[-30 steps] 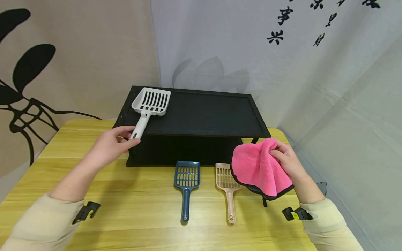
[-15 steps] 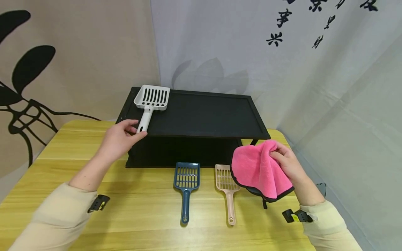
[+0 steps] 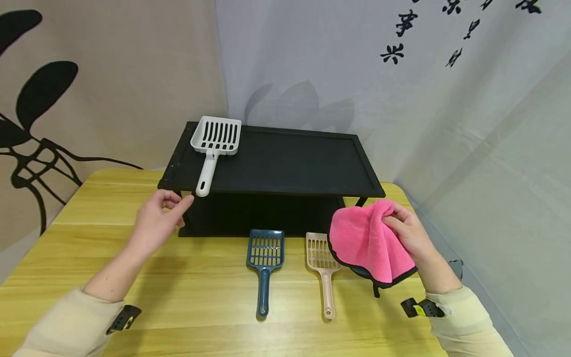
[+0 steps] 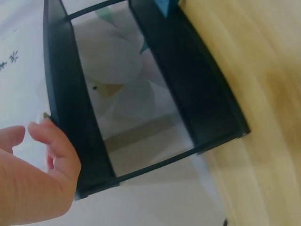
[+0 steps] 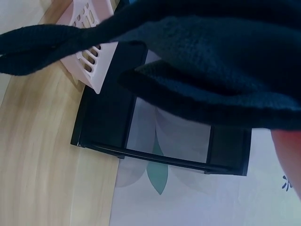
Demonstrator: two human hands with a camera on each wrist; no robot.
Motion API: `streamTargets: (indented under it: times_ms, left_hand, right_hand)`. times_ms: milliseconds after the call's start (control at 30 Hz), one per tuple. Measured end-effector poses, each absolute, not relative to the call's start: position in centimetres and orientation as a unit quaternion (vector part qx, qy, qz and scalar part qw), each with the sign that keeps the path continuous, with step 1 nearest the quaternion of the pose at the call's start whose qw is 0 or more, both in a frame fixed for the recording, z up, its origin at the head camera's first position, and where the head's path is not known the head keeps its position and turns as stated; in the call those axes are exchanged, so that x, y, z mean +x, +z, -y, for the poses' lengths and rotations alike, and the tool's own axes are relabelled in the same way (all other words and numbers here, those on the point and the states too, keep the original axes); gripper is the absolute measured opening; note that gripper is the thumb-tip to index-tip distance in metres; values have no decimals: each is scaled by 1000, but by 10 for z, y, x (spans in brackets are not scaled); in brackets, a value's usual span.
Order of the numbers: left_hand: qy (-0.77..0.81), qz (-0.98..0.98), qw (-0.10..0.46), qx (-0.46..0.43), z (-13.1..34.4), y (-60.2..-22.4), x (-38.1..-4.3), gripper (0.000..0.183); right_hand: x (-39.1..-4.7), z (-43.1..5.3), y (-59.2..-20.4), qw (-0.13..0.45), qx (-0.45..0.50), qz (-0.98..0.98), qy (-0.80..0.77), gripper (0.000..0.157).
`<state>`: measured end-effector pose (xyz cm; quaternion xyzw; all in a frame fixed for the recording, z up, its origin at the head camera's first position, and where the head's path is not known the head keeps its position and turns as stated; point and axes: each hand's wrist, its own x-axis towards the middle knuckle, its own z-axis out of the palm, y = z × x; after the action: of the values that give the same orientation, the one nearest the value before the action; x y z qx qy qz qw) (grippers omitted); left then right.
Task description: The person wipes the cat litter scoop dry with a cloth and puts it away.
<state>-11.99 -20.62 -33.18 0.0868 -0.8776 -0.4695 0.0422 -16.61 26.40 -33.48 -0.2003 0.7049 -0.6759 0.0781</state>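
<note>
Along the back of the bench (image 3: 200,322) stands a black two-tier shelf (image 3: 290,161). By its front right corner the right grip (image 3: 408,230) pinches a pink cloth (image 3: 368,243). The white scoop (image 3: 209,166) lies atop its left end, handle overhanging the front edge just beside the left grip (image 3: 156,220), thumb and fingers apart. The cloth hides part of the beige scoop (image 3: 324,273); the blue scoop (image 3: 264,272) lies at its left.

The cloth (image 3: 370,238) looks fluffy, the white scoop (image 3: 208,171) smooth plastic, the shelf (image 3: 294,161) matt, the table (image 3: 200,307) wooden.
</note>
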Motion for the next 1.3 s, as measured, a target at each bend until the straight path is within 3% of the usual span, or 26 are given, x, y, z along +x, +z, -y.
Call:
streamTargets:
  times_ms: [233, 433, 1067, 1300]
  left_hand:
    - [-514, 845, -134, 61, 190, -361, -116, 51]
    - [-548, 805, -219, 58, 163, -395, -109, 36]
    - [-600, 732, -313, 76, 101, -450, -93, 38]
    - [-632, 701, -321, 75, 101, -457, -93, 28]
  right_hand:
    - [-165, -263, -333, 77, -201, -704, -677, 31]
    - [-166, -260, -334, 86, -193, -704, -678, 30]
    - [-166, -254, -336, 100, -204, -679, -698, 31]
    - [-167, -252, -338, 106, -211, -671, -703, 30]
